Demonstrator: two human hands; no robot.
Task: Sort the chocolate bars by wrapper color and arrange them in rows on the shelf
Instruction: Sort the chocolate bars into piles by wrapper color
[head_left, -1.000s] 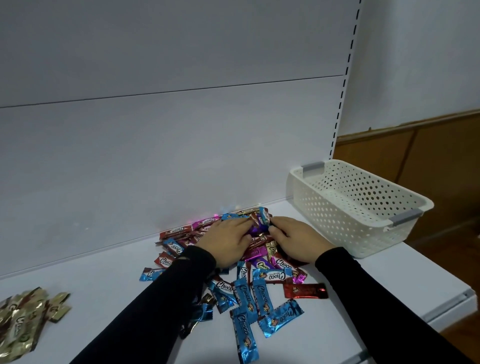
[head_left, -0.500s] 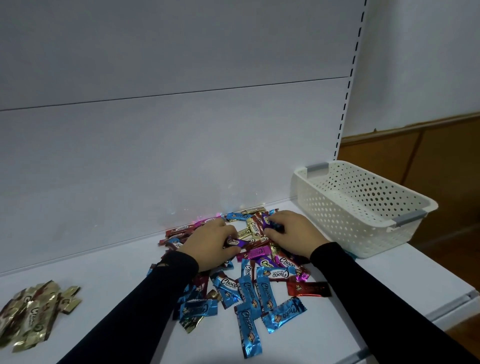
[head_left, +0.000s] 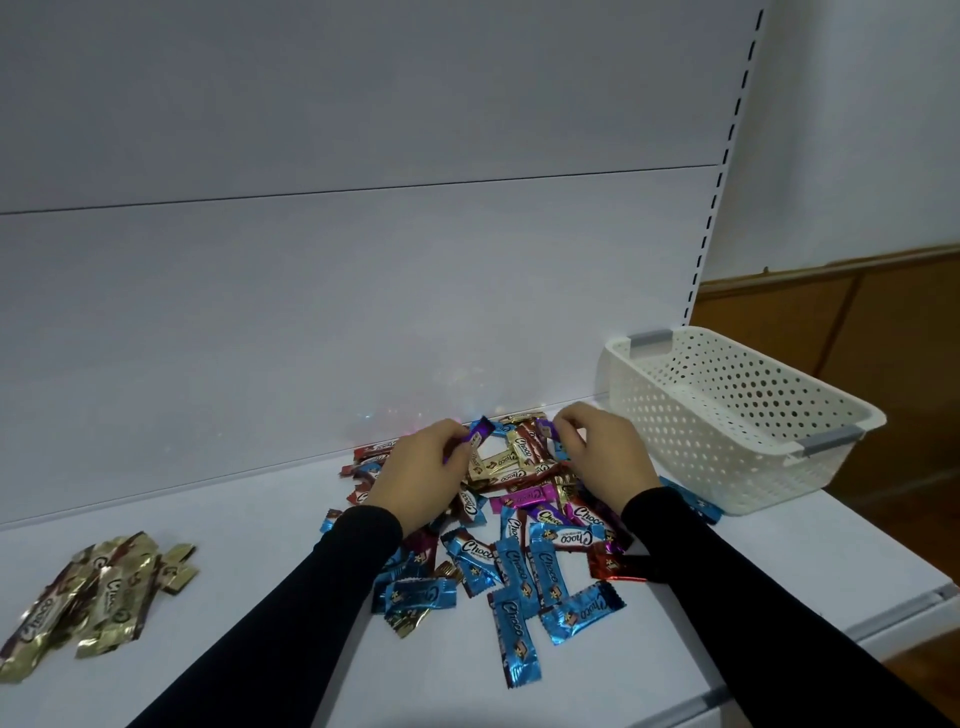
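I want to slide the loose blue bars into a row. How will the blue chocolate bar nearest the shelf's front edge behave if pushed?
The blue chocolate bar lies flat, so it should slide, not roll. Its glossy foil wrapper looks slippery on the smooth white shelf. The crimped ends are probably floppy; push the middle.

A white shelf (head_left: 260, 597) filled the lower half of the frame, its back panel rising behind. At lower left a separate heap of gold-wrapped bars (head_left: 88, 597) lay on it. At lower centre sat a mixed pile of chocolate bars (head_left: 519, 545) in blue, red, purple, magenta and gold wrappers, the blue ones spread toward the front edge. At right a white perforated basket (head_left: 727, 415) stood on the shelf, touching 1 blue bar (head_left: 696, 501) at its near corner
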